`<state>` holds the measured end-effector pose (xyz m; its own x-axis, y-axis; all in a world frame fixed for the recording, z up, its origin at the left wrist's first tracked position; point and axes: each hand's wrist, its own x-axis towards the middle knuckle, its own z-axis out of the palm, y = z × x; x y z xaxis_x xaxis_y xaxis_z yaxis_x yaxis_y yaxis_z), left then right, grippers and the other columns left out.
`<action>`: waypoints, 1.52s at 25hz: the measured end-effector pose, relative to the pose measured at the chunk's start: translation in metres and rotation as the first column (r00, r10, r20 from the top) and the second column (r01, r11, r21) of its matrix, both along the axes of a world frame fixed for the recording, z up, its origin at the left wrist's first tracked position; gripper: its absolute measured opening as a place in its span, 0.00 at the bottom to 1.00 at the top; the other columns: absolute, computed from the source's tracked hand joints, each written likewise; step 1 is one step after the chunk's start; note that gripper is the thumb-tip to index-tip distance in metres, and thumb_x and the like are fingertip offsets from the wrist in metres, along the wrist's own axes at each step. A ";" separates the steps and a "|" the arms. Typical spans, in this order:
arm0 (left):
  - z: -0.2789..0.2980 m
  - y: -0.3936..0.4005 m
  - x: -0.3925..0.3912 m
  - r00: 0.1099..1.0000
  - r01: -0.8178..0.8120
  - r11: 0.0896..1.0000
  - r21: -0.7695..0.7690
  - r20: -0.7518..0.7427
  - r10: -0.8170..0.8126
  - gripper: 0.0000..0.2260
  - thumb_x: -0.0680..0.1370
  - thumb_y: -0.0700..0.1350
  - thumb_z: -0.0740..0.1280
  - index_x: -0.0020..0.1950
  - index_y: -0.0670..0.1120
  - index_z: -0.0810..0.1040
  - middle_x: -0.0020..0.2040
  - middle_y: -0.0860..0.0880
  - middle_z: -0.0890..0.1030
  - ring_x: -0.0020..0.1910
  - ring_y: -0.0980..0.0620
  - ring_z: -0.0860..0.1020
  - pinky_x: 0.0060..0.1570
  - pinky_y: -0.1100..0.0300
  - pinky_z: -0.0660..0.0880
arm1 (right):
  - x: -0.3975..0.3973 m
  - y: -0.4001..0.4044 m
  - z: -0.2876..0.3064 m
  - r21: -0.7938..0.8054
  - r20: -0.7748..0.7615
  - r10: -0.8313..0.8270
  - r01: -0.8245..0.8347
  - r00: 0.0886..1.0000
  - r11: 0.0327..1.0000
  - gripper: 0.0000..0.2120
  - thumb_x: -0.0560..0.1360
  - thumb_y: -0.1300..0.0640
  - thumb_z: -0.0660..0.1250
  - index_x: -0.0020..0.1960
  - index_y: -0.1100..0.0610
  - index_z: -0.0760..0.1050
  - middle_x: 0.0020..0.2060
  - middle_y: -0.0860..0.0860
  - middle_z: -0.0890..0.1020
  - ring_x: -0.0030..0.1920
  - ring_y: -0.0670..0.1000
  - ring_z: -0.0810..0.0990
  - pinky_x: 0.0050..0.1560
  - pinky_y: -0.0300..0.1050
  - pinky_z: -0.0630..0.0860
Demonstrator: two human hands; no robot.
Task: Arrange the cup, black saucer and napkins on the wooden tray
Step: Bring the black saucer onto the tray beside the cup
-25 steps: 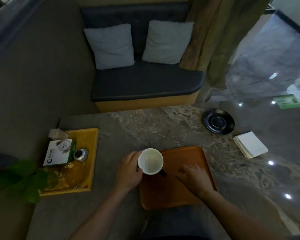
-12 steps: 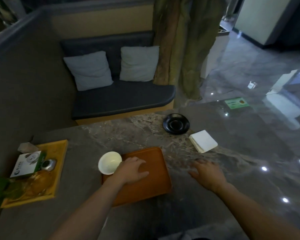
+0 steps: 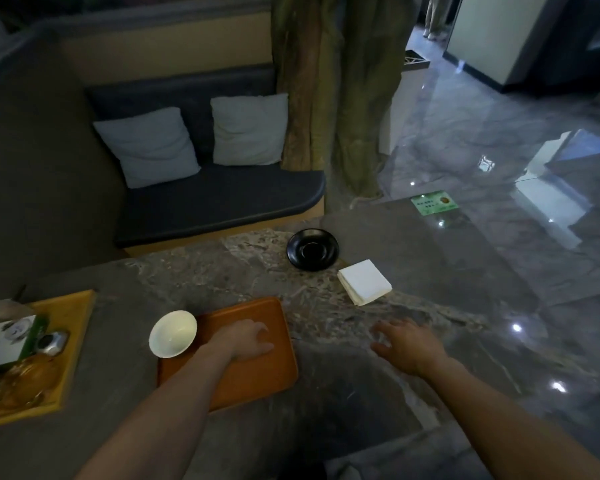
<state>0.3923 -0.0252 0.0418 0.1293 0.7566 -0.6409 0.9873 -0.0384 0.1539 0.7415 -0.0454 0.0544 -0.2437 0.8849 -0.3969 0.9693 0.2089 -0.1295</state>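
Observation:
An orange-brown wooden tray (image 3: 257, 379) lies on the stone table in front of me. A white cup (image 3: 172, 333) stands at the tray's near-left corner, its rim over the tray's left edge. My left hand (image 3: 246, 339) rests flat on the tray just right of the cup, holding nothing. My right hand (image 3: 407, 342) hovers over the bare table right of the tray, fingers spread and empty. The black saucer (image 3: 312, 249) sits at the table's far edge. A stack of white napkins (image 3: 364, 281) lies to the saucer's right, beyond my right hand.
A yellow tray (image 3: 78, 318) at the left holds a white and green box (image 3: 9, 337), a small metal object (image 3: 51, 342) and glassware. Beyond the table stands a dark bench (image 3: 222, 199) with two grey cushions. Glossy floor lies to the right.
My left hand let go of the cup and now lies on the tray. My right hand left the tray and moved right over the table. The view swung right.

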 end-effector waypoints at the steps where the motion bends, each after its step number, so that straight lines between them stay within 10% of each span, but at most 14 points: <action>1: -0.002 0.004 -0.001 1.000 -0.010 1.000 0.001 0.003 0.010 0.28 0.76 0.63 0.63 0.73 0.52 0.67 0.72 0.48 0.69 0.69 0.47 0.69 0.67 0.49 0.68 | 0.001 0.005 -0.001 -0.010 0.001 0.004 -0.004 1.000 1.000 0.22 0.76 0.38 0.57 0.67 0.44 0.67 0.66 0.50 0.75 0.66 0.55 0.71 0.62 0.54 0.69; 26: -0.041 0.178 -0.027 1.000 -0.003 0.990 0.142 0.019 0.001 0.34 0.73 0.64 0.67 0.75 0.53 0.61 0.72 0.48 0.67 0.71 0.45 0.65 0.68 0.44 0.65 | -0.049 0.220 -0.045 -0.014 -0.028 0.027 -0.027 0.999 1.000 0.37 0.72 0.35 0.65 0.74 0.43 0.53 0.68 0.51 0.72 0.66 0.58 0.69 0.61 0.58 0.67; 38: -0.098 0.218 0.023 0.990 -0.100 0.971 0.219 0.122 0.075 0.52 0.66 0.67 0.72 0.79 0.49 0.47 0.77 0.47 0.55 0.76 0.45 0.51 0.72 0.42 0.52 | -0.056 0.278 -0.097 -0.091 -0.119 0.060 -0.071 0.991 0.993 0.58 0.63 0.35 0.73 0.77 0.52 0.40 0.77 0.52 0.53 0.76 0.57 0.47 0.72 0.63 0.53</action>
